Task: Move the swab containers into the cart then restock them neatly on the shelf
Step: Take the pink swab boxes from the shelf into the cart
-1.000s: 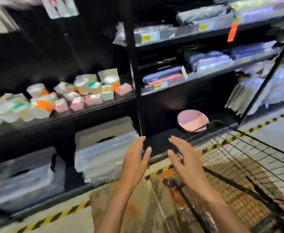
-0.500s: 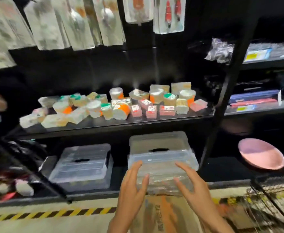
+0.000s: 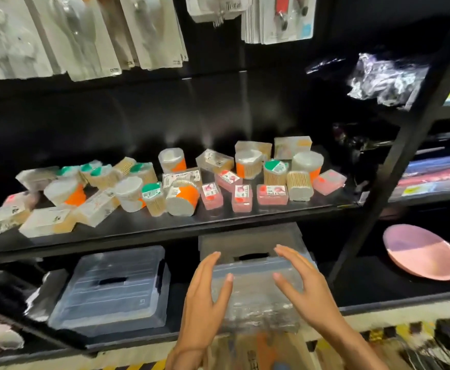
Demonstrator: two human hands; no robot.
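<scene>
Swab containers (image 3: 181, 182) litter the shelf (image 3: 165, 228) at centre; left hand (image 3: 205, 297) and right hand (image 3: 303, 289) hover apart, empty, at 6 o'clock

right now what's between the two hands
In the head view, nothing held: the left hand and right hand frame a gap showing only the clear storage bin behind.

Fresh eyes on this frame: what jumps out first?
The jumble of swab containers strewn over the middle shelf, some upright, some tipped over. Next, the left hand and right hand, both open and empty, raised low centre in front of clear bins on the shelf below. A pink plate sits right.
</scene>
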